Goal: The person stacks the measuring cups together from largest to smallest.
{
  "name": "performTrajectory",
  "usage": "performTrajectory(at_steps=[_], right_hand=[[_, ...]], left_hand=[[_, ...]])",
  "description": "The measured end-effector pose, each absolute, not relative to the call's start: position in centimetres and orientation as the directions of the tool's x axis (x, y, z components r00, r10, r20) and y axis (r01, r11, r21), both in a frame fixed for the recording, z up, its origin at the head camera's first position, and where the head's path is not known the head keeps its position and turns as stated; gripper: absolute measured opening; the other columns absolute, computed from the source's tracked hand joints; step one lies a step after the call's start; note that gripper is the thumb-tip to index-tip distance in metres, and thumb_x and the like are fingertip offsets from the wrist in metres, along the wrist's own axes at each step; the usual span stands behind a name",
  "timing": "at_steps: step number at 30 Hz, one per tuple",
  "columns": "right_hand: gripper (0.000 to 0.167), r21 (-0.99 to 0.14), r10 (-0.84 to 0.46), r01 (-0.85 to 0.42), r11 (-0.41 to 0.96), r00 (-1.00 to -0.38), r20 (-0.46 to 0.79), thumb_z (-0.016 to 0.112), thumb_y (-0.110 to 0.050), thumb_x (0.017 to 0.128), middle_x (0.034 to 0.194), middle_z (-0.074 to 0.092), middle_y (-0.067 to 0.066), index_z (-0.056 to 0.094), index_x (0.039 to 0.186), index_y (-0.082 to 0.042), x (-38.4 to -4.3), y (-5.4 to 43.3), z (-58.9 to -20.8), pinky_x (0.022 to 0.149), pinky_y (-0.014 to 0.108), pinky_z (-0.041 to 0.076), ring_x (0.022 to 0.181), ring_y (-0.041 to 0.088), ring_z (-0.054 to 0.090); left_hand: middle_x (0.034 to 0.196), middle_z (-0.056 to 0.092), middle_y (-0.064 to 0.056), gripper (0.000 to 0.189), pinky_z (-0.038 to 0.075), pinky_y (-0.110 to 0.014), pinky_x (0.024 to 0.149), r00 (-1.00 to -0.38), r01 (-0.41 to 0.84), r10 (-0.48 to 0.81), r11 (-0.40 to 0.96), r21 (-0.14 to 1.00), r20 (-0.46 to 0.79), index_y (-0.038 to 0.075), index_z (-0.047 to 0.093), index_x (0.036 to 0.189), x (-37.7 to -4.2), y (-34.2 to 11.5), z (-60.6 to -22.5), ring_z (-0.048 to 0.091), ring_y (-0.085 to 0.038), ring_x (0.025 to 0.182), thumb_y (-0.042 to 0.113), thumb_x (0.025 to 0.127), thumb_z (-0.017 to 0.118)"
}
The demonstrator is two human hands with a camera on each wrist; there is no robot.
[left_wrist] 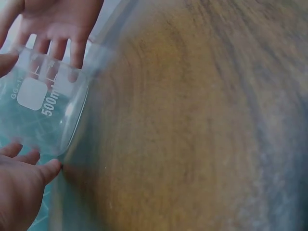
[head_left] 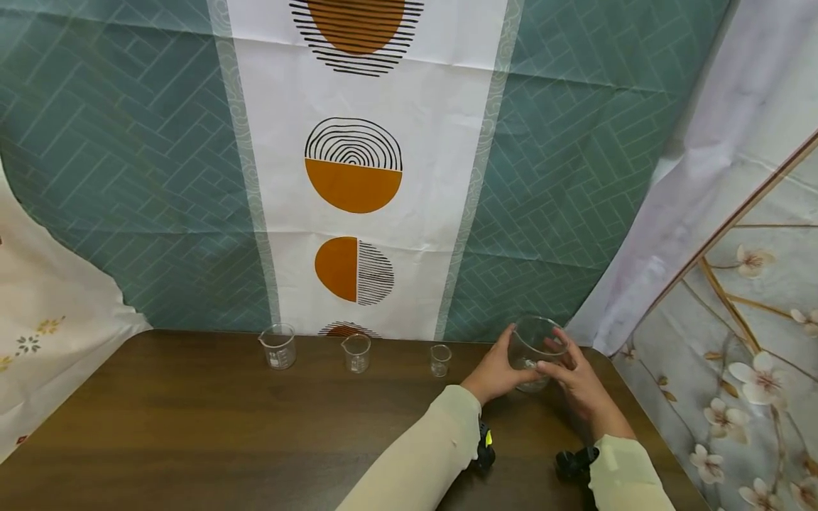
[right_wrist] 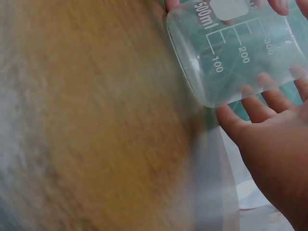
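With the large clear glass beaker (head_left: 535, 338) as the clock's centre in the head view, the left hand (head_left: 495, 372) blocks 8 o'clock and the right hand (head_left: 584, 387) 4 o'clock. At 6 o'clock a lane runs between the pale green left sleeve (head_left: 415, 454) and right sleeve (head_left: 629, 472), narrowed by a black wrist device (head_left: 484, 451) at the left wrist and another (head_left: 571, 465) at the right.

Toward 9 o'clock stand a tiny (head_left: 439, 364), a small (head_left: 358, 358) and a medium clear glass beaker (head_left: 279, 353), with passages between them; the tiny one crowds the left hand. Broad brown wooden tabletop (head_left: 224, 440) lies open toward 8 o'clock, beyond the left sleeve. Green-and-white patterned hanging cloth (head_left: 185, 177) bars 12 o'clock; pale flowered cloth (head_left: 703, 397), 3 o'clock.
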State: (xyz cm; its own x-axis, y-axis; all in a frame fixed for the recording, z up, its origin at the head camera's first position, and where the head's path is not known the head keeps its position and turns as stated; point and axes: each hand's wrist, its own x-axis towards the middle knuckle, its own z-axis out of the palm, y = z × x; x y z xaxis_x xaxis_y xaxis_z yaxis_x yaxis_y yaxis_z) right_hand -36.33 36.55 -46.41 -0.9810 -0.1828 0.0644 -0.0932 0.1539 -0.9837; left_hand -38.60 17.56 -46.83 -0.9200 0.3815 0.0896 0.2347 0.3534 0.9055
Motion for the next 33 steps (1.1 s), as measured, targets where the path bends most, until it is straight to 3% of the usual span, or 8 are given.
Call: performTrajectory(at_steps=[4,18,33], right_hand=[[0.082,-0.986,-0.188,-0.116,0.117,-0.978,0.093,0.057,-0.012,0.097,0.157,0.01,0.024,0.0,0.156,-0.018,-36.1,36.6,-46.6,0.088,0.01,0.039,0.11,-0.005,0.049],[0.08,-0.979,-0.231,-0.146,0.14,-0.967,0.111,0.053,-0.01,0.098,0.158,0.007,0.029,-0.001,0.156,-0.019,-35.4,36.3,-45.8,0.088,0.009,0.042,0.112,-0.007,0.05],[0.077,-0.959,-0.235,-0.21,0.189,-0.958,0.163,0.053,-0.009,0.098,0.157,0.015,0.029,0.004,0.156,-0.016,-34.1,35.0,-44.2,0.088,0.009,0.042,0.112,-0.007,0.05]], left_hand=[[0.158,0.031,0.001,0.096,0.039,-0.044,0.109,-0.916,0.25,0.389,0.367,0.896,0.097,0.032,0.013,0.155,-38.7,17.6,-46.9,0.036,-0.019,0.143,0.053,0.082,0.071],[0.156,0.034,0.004,0.092,0.039,-0.043,0.11,-0.91,0.273,0.394,0.334,0.902,0.129,0.037,0.016,0.153,-38.2,17.0,-46.7,0.036,-0.018,0.142,0.05,0.082,0.073],[0.157,0.031,0.005,0.09,0.04,-0.045,0.108,-0.907,0.269,0.395,0.275,0.923,0.146,0.038,0.019,0.152,-36.7,15.2,-45.2,0.036,-0.02,0.142,0.048,0.081,0.074]])
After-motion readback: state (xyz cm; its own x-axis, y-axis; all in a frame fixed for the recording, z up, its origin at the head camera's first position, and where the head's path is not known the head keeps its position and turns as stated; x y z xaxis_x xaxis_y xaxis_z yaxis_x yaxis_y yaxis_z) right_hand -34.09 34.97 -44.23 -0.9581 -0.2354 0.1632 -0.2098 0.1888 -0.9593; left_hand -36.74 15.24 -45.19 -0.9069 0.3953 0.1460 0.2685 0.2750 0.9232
